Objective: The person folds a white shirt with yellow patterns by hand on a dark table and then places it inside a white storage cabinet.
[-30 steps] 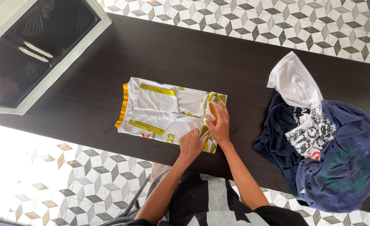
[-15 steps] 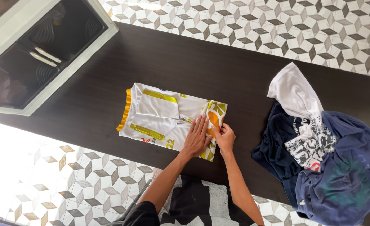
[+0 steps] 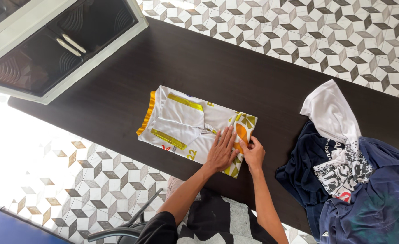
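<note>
A white and yellow sports shirt lies folded flat on a dark wooden table. My left hand presses flat on its right part, fingers spread. Beside it, my right hand pinches the shirt's patterned yellow right edge with closed fingers. Both forearms reach in from the bottom of the view.
A heap of clothes, dark blue pieces with a white shirt and a printed one on top, sits at the table's right end. A white-framed cabinet with dark doors stands at the upper left. Patterned tile floor surrounds the table. A chair is below.
My left hand moved from the shirt's near edge onto its right part and lies flat. My right hand slid from the top of the fold to its right edge and closed on it.
</note>
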